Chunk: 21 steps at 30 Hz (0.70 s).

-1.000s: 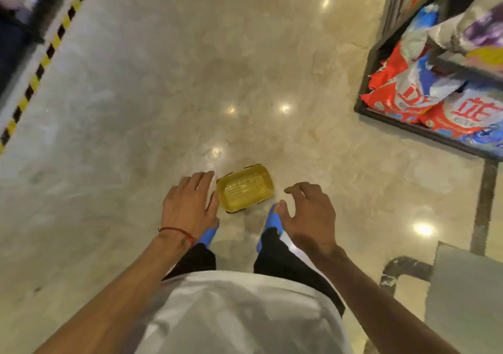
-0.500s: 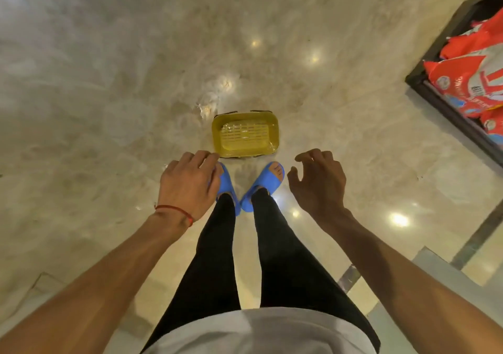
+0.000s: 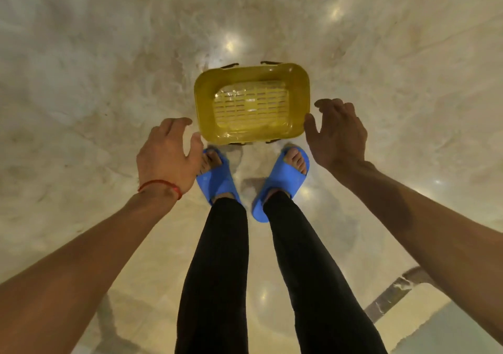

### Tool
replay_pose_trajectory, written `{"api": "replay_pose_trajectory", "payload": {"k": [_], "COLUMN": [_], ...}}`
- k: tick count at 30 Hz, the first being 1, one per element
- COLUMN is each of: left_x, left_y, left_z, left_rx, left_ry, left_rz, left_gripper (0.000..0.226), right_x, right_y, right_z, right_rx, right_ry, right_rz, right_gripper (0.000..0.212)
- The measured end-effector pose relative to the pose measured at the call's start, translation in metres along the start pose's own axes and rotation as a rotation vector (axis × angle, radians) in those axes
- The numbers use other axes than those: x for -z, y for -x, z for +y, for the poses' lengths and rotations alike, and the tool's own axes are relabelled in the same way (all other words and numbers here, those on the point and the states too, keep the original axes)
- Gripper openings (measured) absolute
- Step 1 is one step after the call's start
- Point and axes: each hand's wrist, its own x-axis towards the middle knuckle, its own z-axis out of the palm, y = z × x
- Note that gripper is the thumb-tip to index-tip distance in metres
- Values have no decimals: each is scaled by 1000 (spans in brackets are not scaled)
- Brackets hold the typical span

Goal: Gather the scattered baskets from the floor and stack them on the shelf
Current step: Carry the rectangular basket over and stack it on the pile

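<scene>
A yellow plastic basket (image 3: 206,108) with a slotted bottom and dark folded handles stands upright on the marble floor, just beyond my toes. My left hand (image 3: 168,154) hovers at its near left corner, fingers spread and loosely bent, holding nothing. At the basket's right side is my right hand (image 3: 337,135), thumb close to the rim, fingers relaxed and empty. I cannot tell whether either hand touches the basket. No shelf is in view.
My feet in blue slippers (image 3: 217,176) stand right behind the basket, legs in black trousers. Polished beige marble floor (image 3: 95,67) spreads all around. A dark inlay strip (image 3: 392,296) crosses the floor at the lower right.
I have bent lower and the basket looks much larger. Both hands have moved apart and down to the basket's two sides. The shelf with red bags has left the view.
</scene>
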Motion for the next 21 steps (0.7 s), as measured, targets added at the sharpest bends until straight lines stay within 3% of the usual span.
{"api": "replay_pose_trajectory", "payload": {"k": [5, 10, 15, 21], "left_x": [-99, -145, -141, -71], "left_y": [-62, -104, -106, -55], "left_z": [-23, -17, 2, 4], "left_rx": [378, 523, 729, 857], "left_ry": [493, 684, 850, 910], "left_rz": [60, 66, 69, 44], "left_gripper": [49, 48, 52, 58], "right_x": [-72, -117, -112, -47], "right_y": [-61, -98, -93, -41], "right_z": [16, 23, 7, -32], "right_rx": [-192, -358, -513, -621], "right_ry": [-238, -555, -597, -655], "right_rz": [-16, -50, -61, -92], "right_gripper": [52, 56, 63, 70]}}
